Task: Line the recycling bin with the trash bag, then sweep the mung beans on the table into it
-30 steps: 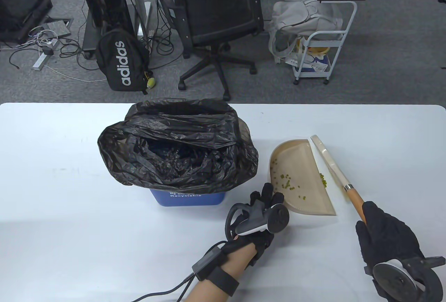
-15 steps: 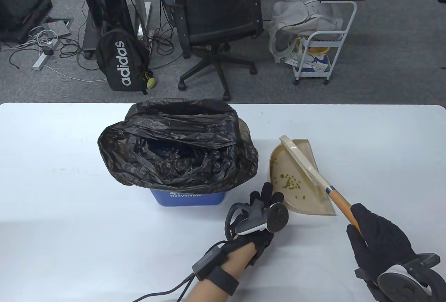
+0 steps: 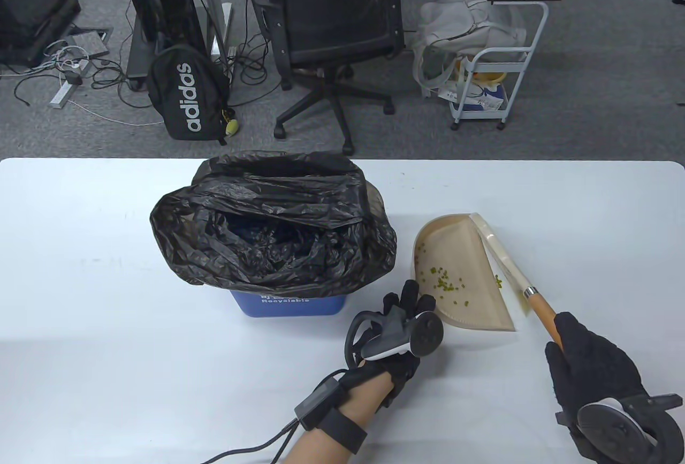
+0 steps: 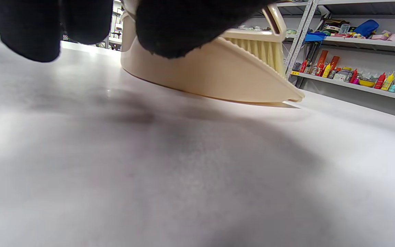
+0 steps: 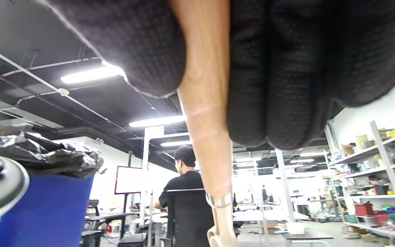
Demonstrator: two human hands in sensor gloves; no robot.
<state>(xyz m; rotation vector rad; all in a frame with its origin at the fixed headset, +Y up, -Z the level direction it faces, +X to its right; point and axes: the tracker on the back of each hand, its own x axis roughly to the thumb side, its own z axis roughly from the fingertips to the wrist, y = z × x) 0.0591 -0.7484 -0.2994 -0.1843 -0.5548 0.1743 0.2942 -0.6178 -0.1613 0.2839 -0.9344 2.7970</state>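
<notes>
The blue recycling bin [image 3: 289,305] stands left of centre, lined with a black trash bag [image 3: 273,228] folded over its rim. Right of it lies a beige dustpan [image 3: 471,255] with several mung beans [image 3: 444,283] inside; a few beans [image 3: 499,281] lie on the table at its open edge. My left hand [image 3: 409,301] grips the pan's near left corner. My right hand [image 3: 567,335] grips the wooden handle [image 3: 540,311] of a brush, whose cream head [image 3: 497,250] rests along the pan's open edge. The left wrist view shows the dustpan [image 4: 211,75] and bristles [image 4: 262,48] close up.
The white table [image 3: 107,325] spreads wide to the left and near side. Beyond its far edge stand an office chair [image 3: 332,20], a black backpack [image 3: 187,94] and a white cart [image 3: 492,68]. In the right wrist view a person [image 5: 183,192] stands far behind.
The brush swept left into the pan, pushing beans inside, then drew back right to the pan's open edge. My left hand and the pan stayed put.
</notes>
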